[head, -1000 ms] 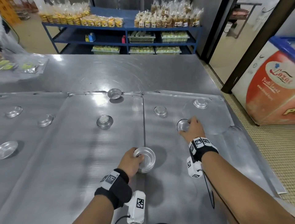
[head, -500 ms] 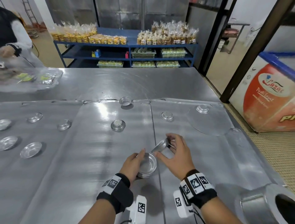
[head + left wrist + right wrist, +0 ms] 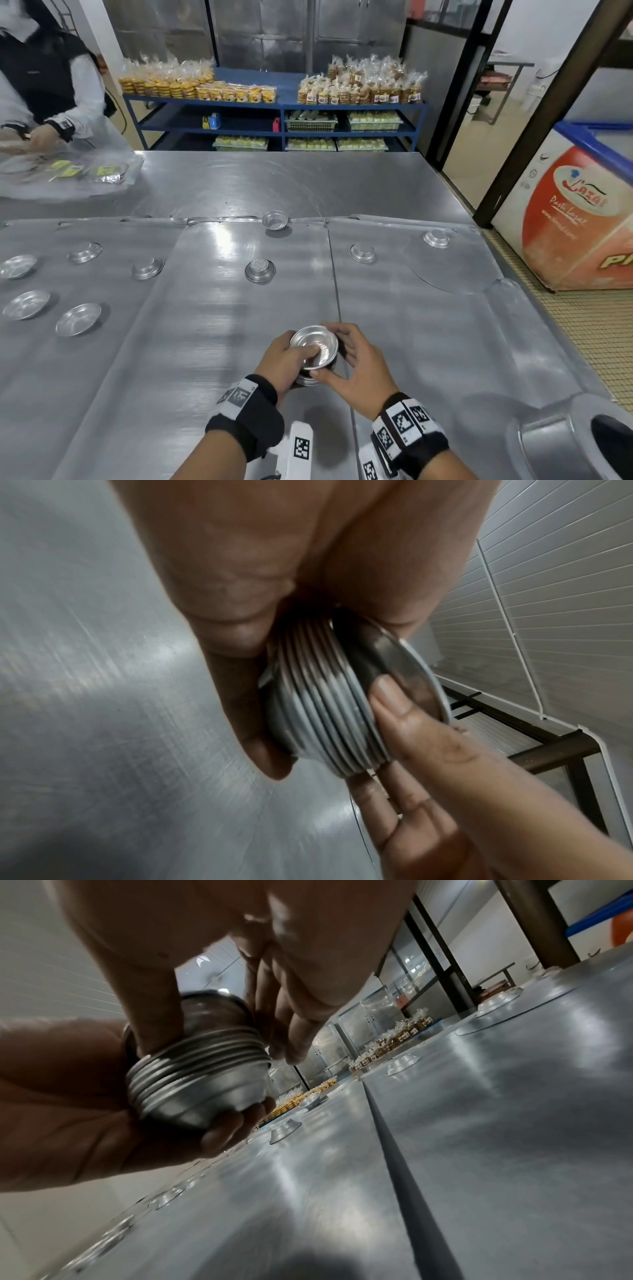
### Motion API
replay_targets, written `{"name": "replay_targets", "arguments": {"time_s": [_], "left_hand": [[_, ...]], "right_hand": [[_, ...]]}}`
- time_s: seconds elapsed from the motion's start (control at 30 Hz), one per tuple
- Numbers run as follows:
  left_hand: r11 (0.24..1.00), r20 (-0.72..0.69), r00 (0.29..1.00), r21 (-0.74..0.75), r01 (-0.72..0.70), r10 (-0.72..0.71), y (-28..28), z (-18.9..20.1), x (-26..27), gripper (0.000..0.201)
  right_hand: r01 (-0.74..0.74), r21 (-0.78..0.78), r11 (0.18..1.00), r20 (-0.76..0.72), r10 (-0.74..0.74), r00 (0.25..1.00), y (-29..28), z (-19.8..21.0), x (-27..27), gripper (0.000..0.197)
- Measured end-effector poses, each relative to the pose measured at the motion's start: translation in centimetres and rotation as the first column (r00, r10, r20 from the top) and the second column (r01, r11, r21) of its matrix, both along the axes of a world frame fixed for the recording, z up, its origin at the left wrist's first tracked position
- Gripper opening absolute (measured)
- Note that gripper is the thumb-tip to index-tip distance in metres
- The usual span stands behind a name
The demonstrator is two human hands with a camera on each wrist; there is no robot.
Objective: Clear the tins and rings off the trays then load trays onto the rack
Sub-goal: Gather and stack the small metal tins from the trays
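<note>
Low in the head view, my left hand [image 3: 291,356] grips a nested stack of small round metal tins [image 3: 315,346], held just above the seam between two flat metal trays [image 3: 222,325]. Its thumb lies inside the top tin. My right hand [image 3: 342,356] curls round the top tin, thumb at the rim and fingers behind. The wrist views show the ribbed stack [image 3: 325,710] [image 3: 198,1074] held between both hands. Loose tins lie on the middle tray [image 3: 260,270], its far edge [image 3: 274,219], the right tray [image 3: 362,253] [image 3: 436,238] and the left tray [image 3: 78,318].
A large metal ring mould [image 3: 548,442] lies at the near right corner. Another person [image 3: 44,102] handles plastic bags [image 3: 85,171] at the far left of the steel table. A blue shelf [image 3: 274,102] of packed goods stands behind, and a chest freezer [image 3: 582,212] stands to the right.
My right hand picked a tin off the right tray, carried it left and set it on the stack in my left hand. Both hands now hold the stack.
</note>
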State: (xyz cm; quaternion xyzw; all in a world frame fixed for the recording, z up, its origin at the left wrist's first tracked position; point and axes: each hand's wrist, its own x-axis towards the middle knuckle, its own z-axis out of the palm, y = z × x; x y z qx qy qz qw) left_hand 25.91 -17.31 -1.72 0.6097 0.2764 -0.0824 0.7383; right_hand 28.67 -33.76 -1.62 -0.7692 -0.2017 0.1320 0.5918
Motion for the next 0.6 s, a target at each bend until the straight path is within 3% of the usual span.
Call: {"name": "replay_targets", "arguments": {"time_s": [0.13, 0.4, 0.5, 0.6], "left_hand": [[0.999, 0.010, 1.000, 0.042, 0.001, -0.002, 0.3, -0.7, 0.2, 0.020], [0.992, -0.013, 0.999, 0.124, -0.034, 0.036, 0.6, -1.9, 1.3, 0.017], [0.990, -0.020, 0.998, 0.132, -0.048, 0.051, 0.6, -2.2, 2.1, 0.015], [0.986, -0.026, 0.998, 0.157, -0.049, 0.054, 0.6, -2.6, 3.0, 0.014]], "right_hand": [[-0.106, -0.056, 0.993, -0.061, 0.102, 0.993, -0.3, -0.1, 0.5, 0.076], [-0.292, -0.297, 0.909, -0.116, 0.269, 0.956, -1.4, -1.3, 5.4, 0.083], [-0.279, -0.516, 0.810, -0.064, 0.289, 0.955, -1.5, -1.9, 8.3, 0.067], [-0.168, -0.719, 0.674, 0.022, 0.264, 0.964, -1.6, -2.4, 11.6, 0.053]]}}
